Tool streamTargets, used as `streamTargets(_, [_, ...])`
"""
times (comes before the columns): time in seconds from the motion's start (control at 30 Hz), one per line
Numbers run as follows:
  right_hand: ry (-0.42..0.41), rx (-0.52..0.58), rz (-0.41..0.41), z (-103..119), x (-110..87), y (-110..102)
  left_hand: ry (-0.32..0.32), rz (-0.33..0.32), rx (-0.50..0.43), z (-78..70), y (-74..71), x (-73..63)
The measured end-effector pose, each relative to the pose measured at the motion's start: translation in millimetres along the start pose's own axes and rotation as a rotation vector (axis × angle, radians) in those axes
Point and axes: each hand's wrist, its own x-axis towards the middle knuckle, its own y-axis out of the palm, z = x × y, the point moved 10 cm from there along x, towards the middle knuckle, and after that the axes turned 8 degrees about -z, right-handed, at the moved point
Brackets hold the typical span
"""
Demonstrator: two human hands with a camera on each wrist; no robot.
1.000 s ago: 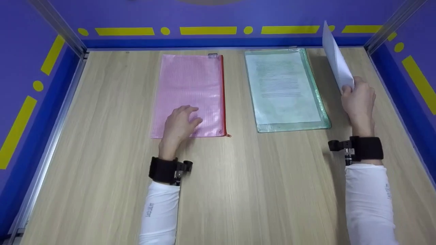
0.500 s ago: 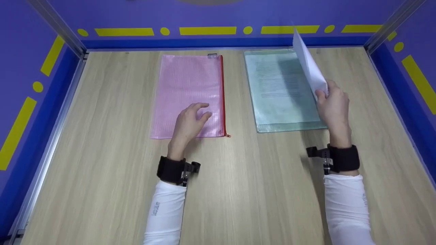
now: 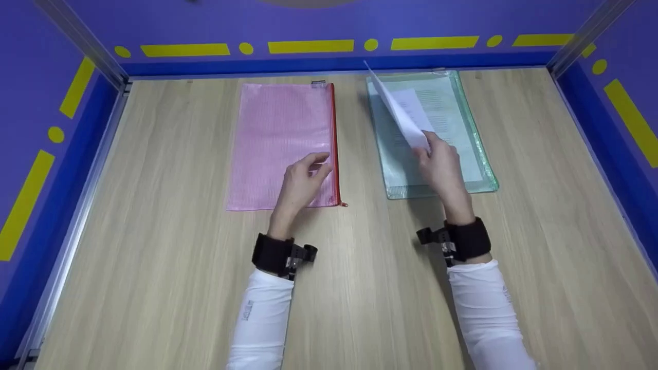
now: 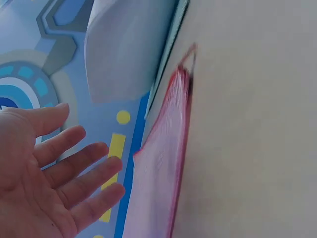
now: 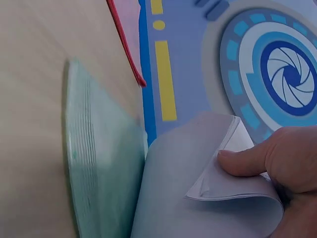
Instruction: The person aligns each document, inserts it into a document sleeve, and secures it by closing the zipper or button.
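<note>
Currently, the right hand (image 3: 443, 162) pinches white paper sheets (image 5: 171, 173), slanting over the green zip pouch (image 3: 465, 156); to the sheets' left, the left hand (image 3: 302, 180), fingers loosely parted, hovers over the pink zip pouch (image 3: 281, 126) near its red zipper (image 3: 335, 136).

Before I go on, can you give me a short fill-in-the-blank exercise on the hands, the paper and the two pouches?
1. The white paper is held in the person's ____ hand.
2. The other, left hand holds ____.
3. In the head view, the paper overlaps the ____ pouch, not the pink pouch.
4. The zipper along the pink pouch's edge is coloured ____.

Missing words: right; nothing; green; red.
</note>
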Motion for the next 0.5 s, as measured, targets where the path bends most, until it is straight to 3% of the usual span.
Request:
streamTargets(0.23, [-0.066,-0.011,0.072,23,-11.7,34,-0.003,0.061,-0.156,-13.1,19.4,0.4])
streamTargets(0.5, [-0.190,-0.057,0.060,49,-28.3,48,-0.050,0.154,-0.184,-9.7,38.4,-0.1])
